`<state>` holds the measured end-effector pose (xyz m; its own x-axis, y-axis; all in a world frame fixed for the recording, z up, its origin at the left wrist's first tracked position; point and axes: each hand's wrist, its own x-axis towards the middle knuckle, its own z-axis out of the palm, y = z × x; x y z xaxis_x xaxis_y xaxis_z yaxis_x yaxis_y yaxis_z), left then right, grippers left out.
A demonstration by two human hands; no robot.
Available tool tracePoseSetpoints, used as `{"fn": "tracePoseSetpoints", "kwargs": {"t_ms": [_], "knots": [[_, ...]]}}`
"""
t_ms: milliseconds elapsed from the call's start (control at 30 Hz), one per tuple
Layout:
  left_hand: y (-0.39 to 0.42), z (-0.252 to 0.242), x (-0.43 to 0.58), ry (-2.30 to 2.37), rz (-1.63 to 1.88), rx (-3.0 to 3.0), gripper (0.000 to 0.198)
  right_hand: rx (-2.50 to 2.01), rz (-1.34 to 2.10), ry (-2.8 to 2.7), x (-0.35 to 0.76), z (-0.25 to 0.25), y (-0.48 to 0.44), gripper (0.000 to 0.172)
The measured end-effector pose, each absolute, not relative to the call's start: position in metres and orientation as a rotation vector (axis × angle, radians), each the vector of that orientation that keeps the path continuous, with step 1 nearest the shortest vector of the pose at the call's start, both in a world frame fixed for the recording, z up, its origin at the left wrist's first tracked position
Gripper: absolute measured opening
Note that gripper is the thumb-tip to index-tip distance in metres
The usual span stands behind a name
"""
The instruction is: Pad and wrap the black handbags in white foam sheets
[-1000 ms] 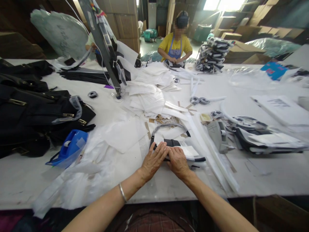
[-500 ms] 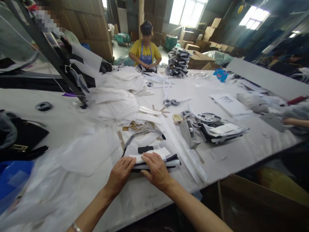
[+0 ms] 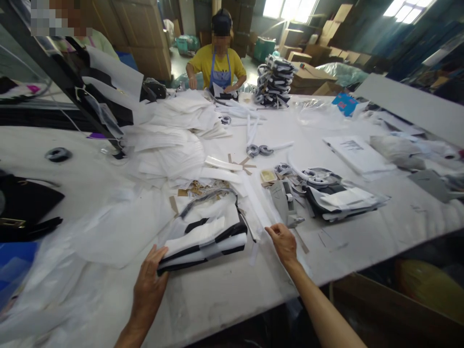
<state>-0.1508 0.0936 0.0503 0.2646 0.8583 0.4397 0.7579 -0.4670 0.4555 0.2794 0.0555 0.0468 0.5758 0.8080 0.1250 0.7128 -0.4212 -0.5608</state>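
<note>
Table [image 3: 224, 290]: white, filling the middle of the frame, its near edge slanting up toward the right.
Cardboard boxes [image 3: 148, 43]: piled at the upper left of the frame, behind the table.
Co-worker [image 3: 217, 67]: upper centre, in a yellow top and blue apron, 1 hand near the white sheets, the other at a black-and-white piece.
White sheets [image 3: 170, 154]: fanned in a loose heap, left of centre.
Thin plastic [image 3: 112, 232]: crumpled and see-through, lower left.
White strips [image 3: 261, 208]: long, lying diagonally right of centre.
Stack of bundles [image 3: 274, 82]: upper right of centre, layered black, white and grey.
Folded bag [image 3: 206, 239]: just below centre, on the table, black and white, its left end nearer the viewer, a wrapped handle arching behind.
Flat bundle [image 3: 344, 198]: right of centre, black with white paper on top.
Left hand [image 3: 150, 273]: grasping the left end of the folded bag.
Right hand [image 3: 283, 244]: at the white strips, apart from the folded bag, thumb and fingertips drawn together; I cannot tell whether anything is between them.
Grey tool [image 3: 284, 203]: just above the right hand in the frame.
Coils [image 3: 259, 150]: 2, side by side, right of centre.
</note>
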Motion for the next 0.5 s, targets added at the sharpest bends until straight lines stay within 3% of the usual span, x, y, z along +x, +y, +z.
{"fn": "tracePoseSetpoints", "kwargs": {"t_ms": [167, 500], "knots": [[0.091, 0.055, -0.156, 1.696, 1.004, 2.134, 0.044, -2.294, 0.053, -1.482, 0.290, 0.013, 0.062, 0.029], [0.084, 0.046, -0.162, 1.811, 1.042, 1.836, 0.043, -2.095, -0.005, -1.843, 0.257, 0.006, 0.085, 0.027]]}}
